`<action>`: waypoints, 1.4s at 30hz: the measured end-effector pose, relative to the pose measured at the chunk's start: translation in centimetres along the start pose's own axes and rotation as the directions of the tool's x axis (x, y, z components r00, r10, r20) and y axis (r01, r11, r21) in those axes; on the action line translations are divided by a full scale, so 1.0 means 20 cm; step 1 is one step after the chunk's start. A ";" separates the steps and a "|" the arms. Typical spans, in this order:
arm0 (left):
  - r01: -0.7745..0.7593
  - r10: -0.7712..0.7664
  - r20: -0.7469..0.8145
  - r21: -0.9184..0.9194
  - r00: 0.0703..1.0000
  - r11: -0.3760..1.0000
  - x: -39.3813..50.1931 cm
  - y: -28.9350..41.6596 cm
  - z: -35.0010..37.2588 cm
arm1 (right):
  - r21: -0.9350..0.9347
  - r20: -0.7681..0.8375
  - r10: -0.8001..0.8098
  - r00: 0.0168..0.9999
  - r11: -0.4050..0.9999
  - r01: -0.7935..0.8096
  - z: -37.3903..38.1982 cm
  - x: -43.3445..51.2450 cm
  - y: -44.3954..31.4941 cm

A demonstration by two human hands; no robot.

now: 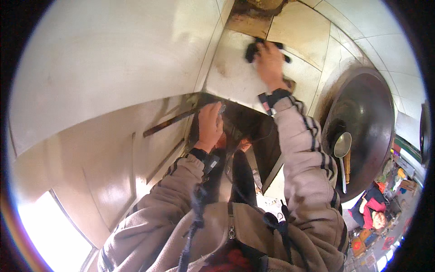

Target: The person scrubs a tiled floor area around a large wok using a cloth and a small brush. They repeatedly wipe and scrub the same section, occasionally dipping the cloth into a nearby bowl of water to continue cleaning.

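My right hand [271, 64] is pressed down on a black cloth [252, 51], which lies crumpled on the pale tiled stove top [234, 64]. The hand and cloth are blurred. Brown stains mark the tiles around them. Lower and to the left, my left hand [210, 127] is near the front corner of the stove top, by the wall. Its fingers are closed around a small grey object [222, 109], mostly hidden, whose kind I cannot tell.
A large dark wok [368, 119] is set in the stove at right, holding a metal ladle [342, 146] and a wooden-looking stick [347, 166]. A dark stick [170, 122] leans at left. Another person [372, 207] is at far right among scattered goods.
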State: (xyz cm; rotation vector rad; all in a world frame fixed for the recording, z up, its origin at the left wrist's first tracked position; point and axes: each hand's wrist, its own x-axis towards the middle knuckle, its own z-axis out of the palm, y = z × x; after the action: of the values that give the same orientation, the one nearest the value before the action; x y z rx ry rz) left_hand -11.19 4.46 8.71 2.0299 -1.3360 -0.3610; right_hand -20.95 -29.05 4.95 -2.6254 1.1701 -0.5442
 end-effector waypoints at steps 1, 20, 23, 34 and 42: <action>0.015 -0.015 0.006 0.003 1.000 1.000 -0.06 -0.02 -0.01 | 0.043 0.035 -0.088 0.995 0.995 0.087 0.04 -0.06 -0.15; 0.176 -0.175 -0.027 0.042 0.984 0.984 -0.51 -0.33 -0.22 | 0.191 0.068 -0.135 0.989 0.974 0.119 0.23 -0.08 -0.62; 0.208 -0.210 -0.005 0.125 0.978 0.970 -0.46 -0.31 -0.25 | 0.276 0.085 -0.331 0.940 0.914 0.297 0.02 -0.45 -0.62; 0.192 -0.193 -0.001 0.094 0.981 0.977 -0.46 -0.28 -0.26 | 0.127 0.036 -0.145 0.989 0.982 0.140 0.13 -0.18 -0.66; 0.186 -0.186 -0.008 0.058 0.983 0.981 -0.46 -0.28 -0.29 | 0.236 0.265 -0.328 0.907 0.934 0.269 -0.05 -0.56 -0.72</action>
State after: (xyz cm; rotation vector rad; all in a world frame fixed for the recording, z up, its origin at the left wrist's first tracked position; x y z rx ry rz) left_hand -8.09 16.31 8.01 2.2110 -1.1702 -0.4059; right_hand -18.52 -11.17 8.07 -2.6095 0.5927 -0.2755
